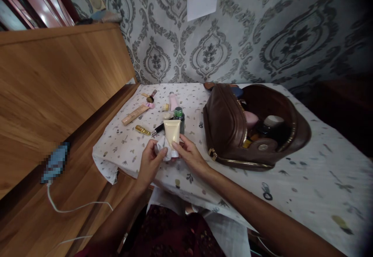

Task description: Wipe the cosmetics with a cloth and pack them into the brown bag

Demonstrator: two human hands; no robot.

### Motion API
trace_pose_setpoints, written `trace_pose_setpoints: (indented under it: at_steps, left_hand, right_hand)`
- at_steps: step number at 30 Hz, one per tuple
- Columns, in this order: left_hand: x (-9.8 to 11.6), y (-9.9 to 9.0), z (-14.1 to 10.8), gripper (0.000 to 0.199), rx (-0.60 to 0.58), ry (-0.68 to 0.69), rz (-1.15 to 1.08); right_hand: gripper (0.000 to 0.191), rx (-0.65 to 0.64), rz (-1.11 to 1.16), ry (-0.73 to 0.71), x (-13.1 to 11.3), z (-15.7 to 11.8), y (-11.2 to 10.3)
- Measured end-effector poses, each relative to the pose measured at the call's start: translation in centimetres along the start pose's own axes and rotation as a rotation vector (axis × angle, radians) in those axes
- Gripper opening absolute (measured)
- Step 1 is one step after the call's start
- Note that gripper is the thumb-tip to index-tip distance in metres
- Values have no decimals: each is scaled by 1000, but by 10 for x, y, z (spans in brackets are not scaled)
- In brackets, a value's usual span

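Just above the table's front edge, my right hand (190, 154) grips a cream-coloured squeeze tube (172, 131) with its crimped end up. My left hand (150, 164) pinches a crumpled whitish cloth or wipe (163, 148) against the tube's left side. Behind the tube stands a dark green bottle with a green cap (178, 113), partly covered by it. A black pen-like cosmetic (159, 128) and a gold lipstick-like tube (142, 129) lie a little to the left.
An unzipped brown toiletry bag (224, 129) holding several items stands at the right. A beige tube (135, 114), a makeup brush (151, 96) and a pink tube (173, 101) lie further back on the patterned tablecloth (122, 148). Wooden panelling (67, 66) borders the left.
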State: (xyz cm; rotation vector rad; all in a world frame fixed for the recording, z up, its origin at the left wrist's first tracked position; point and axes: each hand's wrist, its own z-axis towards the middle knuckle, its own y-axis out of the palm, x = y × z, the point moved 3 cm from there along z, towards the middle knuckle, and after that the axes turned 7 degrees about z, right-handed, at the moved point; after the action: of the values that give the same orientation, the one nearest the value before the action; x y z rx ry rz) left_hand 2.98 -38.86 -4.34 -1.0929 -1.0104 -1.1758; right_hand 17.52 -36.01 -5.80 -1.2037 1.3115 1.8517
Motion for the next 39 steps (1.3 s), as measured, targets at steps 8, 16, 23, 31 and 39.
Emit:
trace_pose_setpoints:
  at_steps: [8,16,23,31,39]
  left_hand:
    - [11,-10,9,31,90,109,174]
    - [22,-19,26,27,129,211,334]
    - [24,-15,5,28,47,375,509]
    - [30,-7,-15,31,-104,576,648]
    - [33,-20,12,32,48,554,792]
  right_hand:
    - [64,-130,99,52,8,-1,5]
    - [71,-177,79,134,12,-7,9]
    - [83,-128,212,178,13,-4,7]
    - [74,-96,212,154,13,-3,7]
    - [69,-143,14,107,7,-5,5]
